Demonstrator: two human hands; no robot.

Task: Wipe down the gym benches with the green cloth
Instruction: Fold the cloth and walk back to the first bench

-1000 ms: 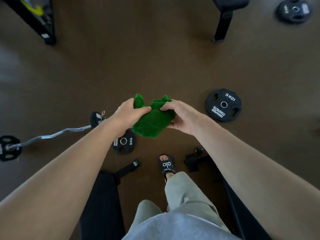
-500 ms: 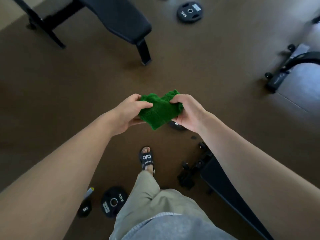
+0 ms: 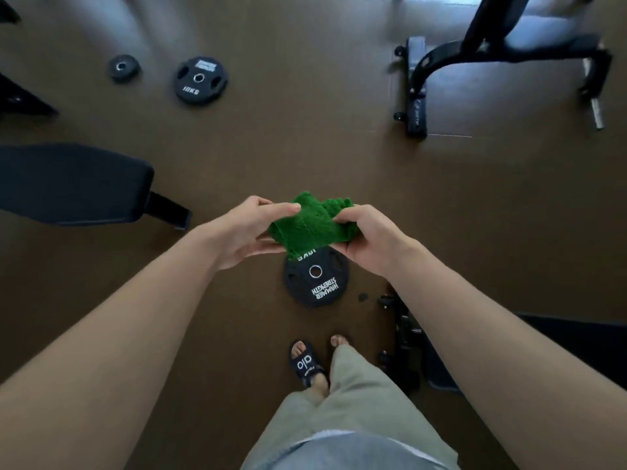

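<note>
Green cloth (image 3: 307, 228) lower over weight plate (image 3: 316, 283), unlike before.

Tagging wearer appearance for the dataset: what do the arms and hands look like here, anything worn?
Both forearms are bare, with no sleeves in view. The left hand and right hand are bare: no gloves, rings, watch or wristband visible.

The person has turned on the spot within a second: the bench pad (image 3: 73, 184), earlier at upper centre, now lies at far left, and a machine base (image 3: 415, 86) has come into sight at upper right. A 10 kg plate (image 3: 316, 279) now sits directly beneath the green cloth (image 3: 307, 225), which is stretched wider between the left hand (image 3: 249, 228) and right hand (image 3: 368, 237).
</note>
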